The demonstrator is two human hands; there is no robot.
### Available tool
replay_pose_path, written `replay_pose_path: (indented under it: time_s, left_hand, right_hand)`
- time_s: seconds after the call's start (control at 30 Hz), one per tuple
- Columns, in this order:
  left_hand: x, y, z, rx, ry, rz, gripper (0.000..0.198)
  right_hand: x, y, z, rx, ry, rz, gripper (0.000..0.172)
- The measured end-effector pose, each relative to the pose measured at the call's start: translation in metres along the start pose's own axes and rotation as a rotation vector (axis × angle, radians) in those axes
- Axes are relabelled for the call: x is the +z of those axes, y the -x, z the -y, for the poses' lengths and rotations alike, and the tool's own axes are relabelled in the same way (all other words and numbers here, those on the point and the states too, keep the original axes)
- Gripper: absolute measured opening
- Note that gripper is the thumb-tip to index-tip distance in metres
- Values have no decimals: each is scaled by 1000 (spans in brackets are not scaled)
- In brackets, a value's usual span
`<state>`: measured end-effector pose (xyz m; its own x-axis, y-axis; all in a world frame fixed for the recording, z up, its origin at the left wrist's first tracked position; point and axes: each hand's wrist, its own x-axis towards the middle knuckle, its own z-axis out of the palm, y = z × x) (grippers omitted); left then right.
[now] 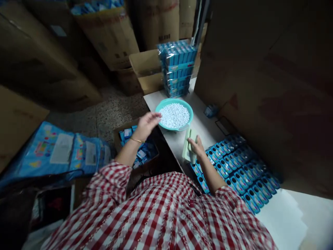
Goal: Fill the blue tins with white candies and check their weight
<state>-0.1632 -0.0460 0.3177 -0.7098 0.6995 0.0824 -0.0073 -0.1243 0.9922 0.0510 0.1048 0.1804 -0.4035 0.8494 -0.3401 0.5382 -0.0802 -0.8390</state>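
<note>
A turquoise bowl (191, 114) full of small white beads (174, 116) stands on the white table. At its left rim is my left hand (148, 125), fingers stretched toward the beads, with nothing visible in it. My right hand (197, 147) grips a pale green, flat block-like piece (187, 149) with a slot or ridge, just below the bowl; its exact kind is unclear. Beside my right forearm lie rows of small blue boxes (234, 163) with dark round openings on top.
A plastic-wrapped stack of blue boxes (178, 69) stands behind the bowl. An open carton of loose blue packs (142, 154) sits below the table's left edge. Large cardboard cartons (106, 38) are behind, a tall brown panel (260, 86) at right, blue printed packages (59, 149) at left.
</note>
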Motion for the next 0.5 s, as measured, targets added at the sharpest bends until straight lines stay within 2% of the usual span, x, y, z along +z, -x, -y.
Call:
replay_pose_path:
  time_s: [0.03, 0.1, 0.17, 0.2, 0.27, 0.33, 0.4, 0.5]
  left_hand:
    - [5, -13, 35, -108, -70, -40, 37]
    - [8, -40, 97, -377, -156, -218, 47]
    - [6, -65, 145, -680, -172, -314, 55]
    - [3, -76, 163, -767, -166, -325, 53]
    - [-2, -93, 188, -832, -161, -290, 43]
    - [-10, -107, 201, -816, -145, -262, 34]
    - [-20, -121, 207, -783, -142, -254, 32]
    - [-40, -144, 211, -723, -206, -223, 28]
  right_hand:
    - [9, -7, -4, 28, 5, -39, 99]
    - [25, -18, -14, 100, 34, -120, 101]
    - [38, -27, -25, 205, 87, -191, 103]
    - [44, -30, -30, 267, 122, -219, 103]
    - [54, -34, -35, 401, 207, -256, 102]
    - [63, -36, -36, 533, 303, -271, 102]
    - [74, -39, -34, 634, 393, -271, 102]
    - [91, -47, -32, 684, 494, -269, 101]
